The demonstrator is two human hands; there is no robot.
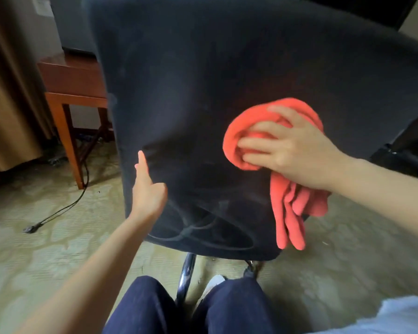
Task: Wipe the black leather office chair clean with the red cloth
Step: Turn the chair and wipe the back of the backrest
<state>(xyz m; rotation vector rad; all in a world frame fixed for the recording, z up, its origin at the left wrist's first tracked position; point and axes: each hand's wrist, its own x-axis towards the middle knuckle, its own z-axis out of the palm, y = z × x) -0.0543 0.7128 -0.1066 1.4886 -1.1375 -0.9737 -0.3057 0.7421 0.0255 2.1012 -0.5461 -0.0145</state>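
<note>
The black leather office chair [203, 92] fills the middle of the head view, its back panel turned toward me. My right hand [287, 148] presses the bunched red cloth [246, 131] flat against the right side of the panel; loose folds of the cloth hang down below my wrist. My left hand [147, 189] rests on the chair's lower left edge, thumb up along the panel; its other fingers are hidden round the edge. Faint curved smear marks show on the panel's lower part.
A reddish wooden table [73, 88] stands at the left behind the chair, beside a tan curtain [7, 104]. A black power cord [58, 210] trails over the patterned carpet. The chrome chair base [186, 276] and my knees [191, 307] are directly below.
</note>
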